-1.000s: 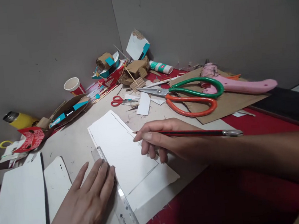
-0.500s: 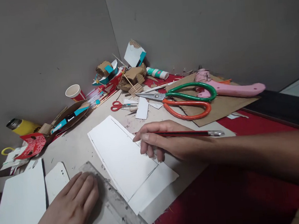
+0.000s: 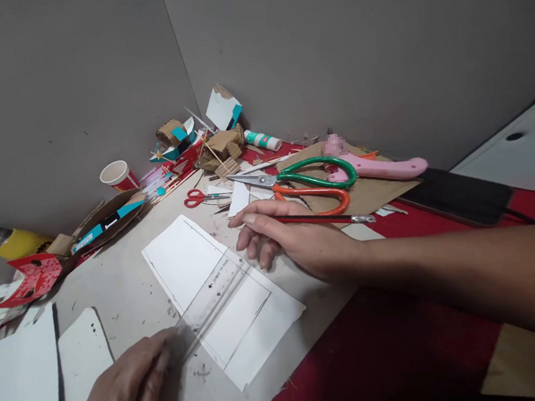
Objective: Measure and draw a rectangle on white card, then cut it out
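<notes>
A clear plastic ruler [image 3: 216,284] lies slantwise across a white sheet of paper [image 3: 186,257] marked with pencil lines. My left hand [image 3: 129,384] grips the ruler's near end, thumb and fingers closed on it. Over the sheet's right edge, my right hand [image 3: 279,230] holds a red-and-black pencil [image 3: 318,218], its metal-capped end pointing right and its tip hidden by the fingers. Beyond this hand lie large scissors [image 3: 310,178] with green and orange handles, and small red-handled scissors [image 3: 197,198].
White boards [image 3: 23,371] lie at the left. A paper cup [image 3: 119,176], a yellow bottle [image 3: 15,241], cardboard pieces [image 3: 220,147] and a glue tube [image 3: 263,140] line the back. A pink glue gun [image 3: 381,165] rests on brown cardboard; a dark flat device [image 3: 454,196] is at the right.
My left hand has picked up the ruler from beside the sheet and swung it across the paper. My right hand keeps the pencil, and the camera view has shifted slightly.
</notes>
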`<action>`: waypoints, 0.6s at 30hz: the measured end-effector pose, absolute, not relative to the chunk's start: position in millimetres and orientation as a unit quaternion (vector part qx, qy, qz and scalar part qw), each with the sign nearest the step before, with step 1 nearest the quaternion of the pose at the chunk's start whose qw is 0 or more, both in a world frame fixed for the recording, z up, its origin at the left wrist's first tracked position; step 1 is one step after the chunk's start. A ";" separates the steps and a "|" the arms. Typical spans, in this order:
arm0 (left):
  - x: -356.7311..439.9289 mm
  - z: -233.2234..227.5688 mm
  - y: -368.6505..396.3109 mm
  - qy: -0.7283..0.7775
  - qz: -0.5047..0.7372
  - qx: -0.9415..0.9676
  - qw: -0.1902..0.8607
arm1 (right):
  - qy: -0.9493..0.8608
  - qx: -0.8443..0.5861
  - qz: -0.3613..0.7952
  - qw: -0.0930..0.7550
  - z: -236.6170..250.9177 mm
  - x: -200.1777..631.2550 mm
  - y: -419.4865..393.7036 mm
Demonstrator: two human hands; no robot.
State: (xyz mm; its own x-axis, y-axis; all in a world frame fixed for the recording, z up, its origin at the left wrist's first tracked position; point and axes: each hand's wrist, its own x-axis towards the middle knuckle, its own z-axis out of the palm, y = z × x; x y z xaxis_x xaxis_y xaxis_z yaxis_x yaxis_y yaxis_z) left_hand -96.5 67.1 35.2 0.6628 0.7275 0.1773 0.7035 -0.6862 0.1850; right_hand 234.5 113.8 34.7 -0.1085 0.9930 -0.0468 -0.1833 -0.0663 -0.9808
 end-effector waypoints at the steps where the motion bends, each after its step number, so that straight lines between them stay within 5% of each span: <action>1: -89.1 34.4 68.4 0.405 0.117 0.904 0.066 | -0.462 -0.438 0.585 0.502 34.3 234.9 114.5; 18: -79.8 24.3 78.8 0.391 0.164 0.897 0.127 | -0.468 -0.428 0.596 0.493 27.6 234.0 118.6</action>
State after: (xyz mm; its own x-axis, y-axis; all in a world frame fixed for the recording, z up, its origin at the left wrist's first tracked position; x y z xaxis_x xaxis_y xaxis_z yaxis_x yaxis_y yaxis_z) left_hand -79.8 78.8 24.3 0.6398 0.7436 0.1944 0.6602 -0.6612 0.3562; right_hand 234.0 118.6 27.6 -0.1484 0.9877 -0.0486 -0.1863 -0.0762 -0.9795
